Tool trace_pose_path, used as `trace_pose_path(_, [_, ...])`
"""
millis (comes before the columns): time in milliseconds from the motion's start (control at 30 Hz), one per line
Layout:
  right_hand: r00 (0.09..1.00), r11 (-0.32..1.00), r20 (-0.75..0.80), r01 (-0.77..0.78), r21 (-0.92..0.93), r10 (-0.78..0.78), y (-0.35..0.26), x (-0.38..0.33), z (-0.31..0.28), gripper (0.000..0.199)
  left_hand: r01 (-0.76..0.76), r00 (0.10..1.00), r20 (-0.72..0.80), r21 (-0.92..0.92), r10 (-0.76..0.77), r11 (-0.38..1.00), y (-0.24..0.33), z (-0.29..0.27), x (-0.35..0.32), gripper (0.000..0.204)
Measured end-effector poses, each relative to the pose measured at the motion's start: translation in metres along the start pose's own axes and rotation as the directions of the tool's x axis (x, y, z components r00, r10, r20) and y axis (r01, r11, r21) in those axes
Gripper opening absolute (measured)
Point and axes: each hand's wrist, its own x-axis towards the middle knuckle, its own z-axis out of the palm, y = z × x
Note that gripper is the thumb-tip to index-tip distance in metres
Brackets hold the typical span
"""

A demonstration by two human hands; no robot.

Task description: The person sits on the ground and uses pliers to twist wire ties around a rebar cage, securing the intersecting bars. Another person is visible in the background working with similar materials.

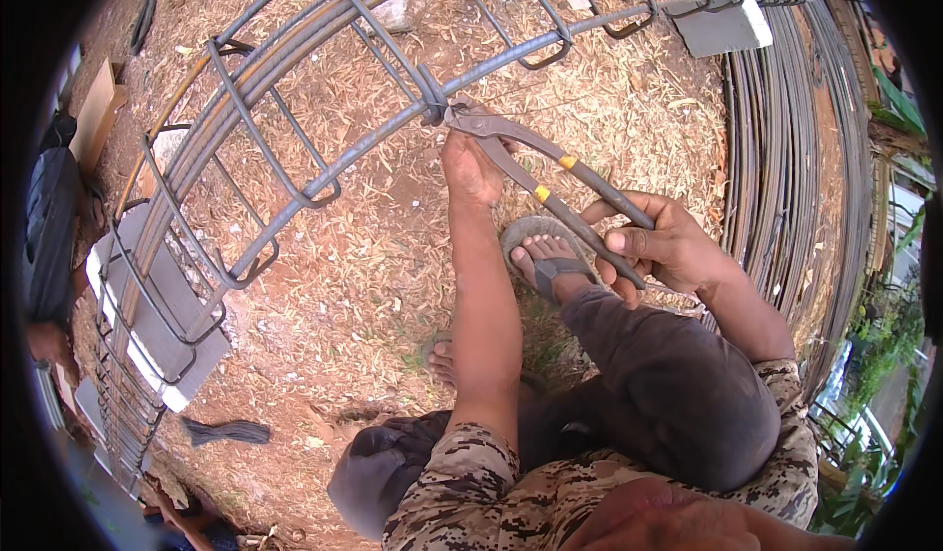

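Note:
A pair of long-handled pincers [526,148], dark with yellow bands, is in my right hand [668,242], whose fingers wrap its spread handles. The jaws meet a joint of the rebar cage [371,137], where a stirrup crosses the near long bar. Just below that joint is my left hand [473,170], its fingers curled up behind the pincers' head. What those fingers pinch is hidden. A thin wire seems to run off to the right of the jaws.
Grey blocks [709,21] support the cage at upper right and left. Many long steel bars [776,178] lie along the right. A dark bundle of wires [226,433] rests on the leaf-strewn ground. Another person's hand [49,345] shows at far left, and another person's arm [177,517] at lower left.

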Motion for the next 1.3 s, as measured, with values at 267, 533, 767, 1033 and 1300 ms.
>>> trace_pose_path(267, [0.964, 0.868, 0.234, -0.223, 0.443, 0.128, 0.021, 0.007, -0.014, 0.028, 0.368, 0.748, 0.647, -0.216, -0.149, 0.904, -0.004, 0.073, -0.07, 0.043])
trace_pose_path(533, [0.997, 0.987, -0.078, -0.001, -0.16, -0.012, 0.001, 0.001, -0.004, 0.024, 0.065, 0.993, -0.084, -0.142, -0.078, 0.988, 0.001, 0.123, -0.088, 0.026])
trace_pose_path(767, [0.756, -0.184, 0.015, -0.14, -0.973, -0.654, 0.008, 0.007, 0.043, 0.052, 0.028, 0.941, -0.337, 0.0, -0.026, 1.0, -0.01, 0.139, -0.075, 0.037])
trace_pose_path(1033, [0.97, 0.969, -0.032, -0.241, -0.05, 0.239, -0.011, -0.003, -0.007, 0.03, -0.036, 0.999, -0.026, 0.019, 0.037, 0.999, -0.001, 0.111, -0.091, 0.033])
trace_pose_path(1300, [0.964, 0.663, -0.221, -0.07, -0.745, -0.147, -0.03, -0.008, 0.029, 0.049, 0.189, 0.982, 0.046, -0.271, -0.183, 0.944, -0.004, 0.131, -0.085, 0.035])
